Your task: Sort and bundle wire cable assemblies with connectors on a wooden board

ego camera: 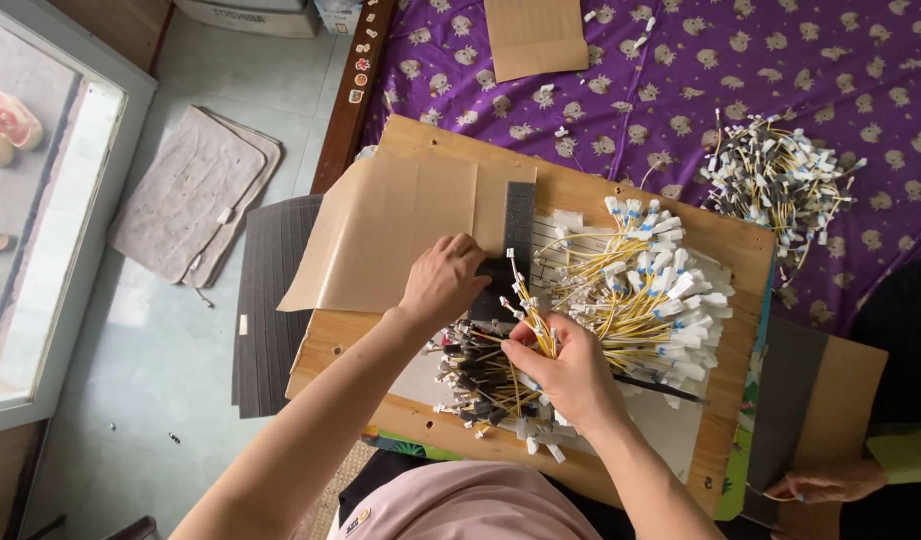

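On a wooden board (430, 140), the right hand (570, 372) pinches a small bunch of yellow wires (528, 305) above a heap of them, while the left hand (442, 280) presses, fingers apparently curled, on a black foam strip (516, 225) beside brown paper (380, 235).

- Small bundle of yellow wires (528, 305) with white connector tips, standing up, fanned.
- Dark foam strip (510, 250) lying lengthwise on the wooden board.

Wire bundle (640, 290) sits on the board (430, 140), cardboard sheet (390, 235) to its left, another wire pile (775, 180) far right on the bedsheet (680, 70).
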